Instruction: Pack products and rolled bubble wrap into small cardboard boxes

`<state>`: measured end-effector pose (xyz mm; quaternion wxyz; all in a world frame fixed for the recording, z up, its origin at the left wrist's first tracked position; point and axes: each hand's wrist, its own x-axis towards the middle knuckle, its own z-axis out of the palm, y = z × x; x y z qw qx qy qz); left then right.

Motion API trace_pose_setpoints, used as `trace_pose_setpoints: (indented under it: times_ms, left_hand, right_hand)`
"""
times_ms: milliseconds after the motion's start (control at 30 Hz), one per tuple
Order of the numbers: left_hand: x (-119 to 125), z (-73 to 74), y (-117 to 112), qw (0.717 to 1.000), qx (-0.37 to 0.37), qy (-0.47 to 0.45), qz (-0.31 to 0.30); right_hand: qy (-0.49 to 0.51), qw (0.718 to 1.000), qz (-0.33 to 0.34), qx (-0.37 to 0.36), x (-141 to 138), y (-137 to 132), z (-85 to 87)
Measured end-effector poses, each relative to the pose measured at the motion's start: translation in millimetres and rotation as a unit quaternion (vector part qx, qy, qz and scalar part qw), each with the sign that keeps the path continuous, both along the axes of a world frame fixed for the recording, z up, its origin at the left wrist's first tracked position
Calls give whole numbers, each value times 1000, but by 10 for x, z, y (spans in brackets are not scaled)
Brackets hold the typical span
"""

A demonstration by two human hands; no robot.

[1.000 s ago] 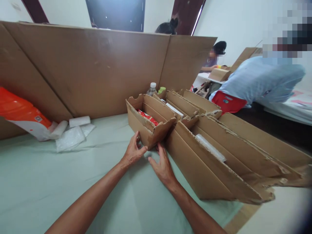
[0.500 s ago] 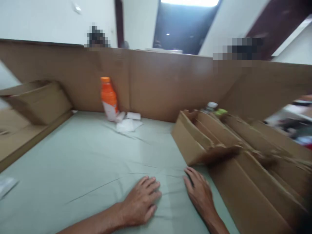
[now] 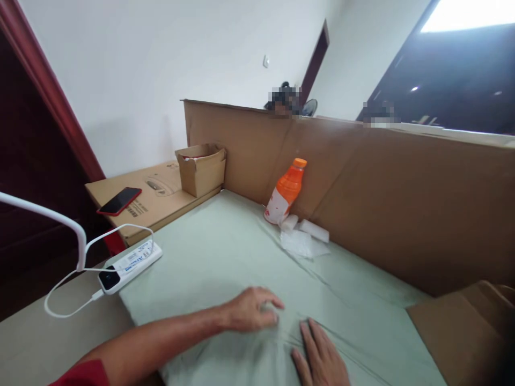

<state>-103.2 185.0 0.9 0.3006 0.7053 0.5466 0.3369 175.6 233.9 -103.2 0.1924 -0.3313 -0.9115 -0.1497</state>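
My left hand rests on the pale green cloth that covers the table, fingers loosely curled down onto the fabric, nothing in it. My right hand lies flat on the same cloth a little to the right, fingers stretched out, near the bottom edge of the view. Both hands hold nothing. A corner of a brown cardboard box shows at the lower right, apart from the right hand.
An orange bottle leans against the tall cardboard wall, with white packets beside it. A small open carton and a red phone sit on a flat box at left. A white power bank with cable lies at the cloth's edge.
The view has swung left, away from the row of cardboard boxes. Both hands left the box corner and now lie on the cloth.
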Motion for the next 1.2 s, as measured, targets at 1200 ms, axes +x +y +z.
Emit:
trace_pose_setpoints:
  times_ms: [1200]
  left_hand:
    - [-1624, 932, 2, 905, 265, 232, 237]
  right_hand:
    - [206, 937, 184, -215, -1807, 49, 734]
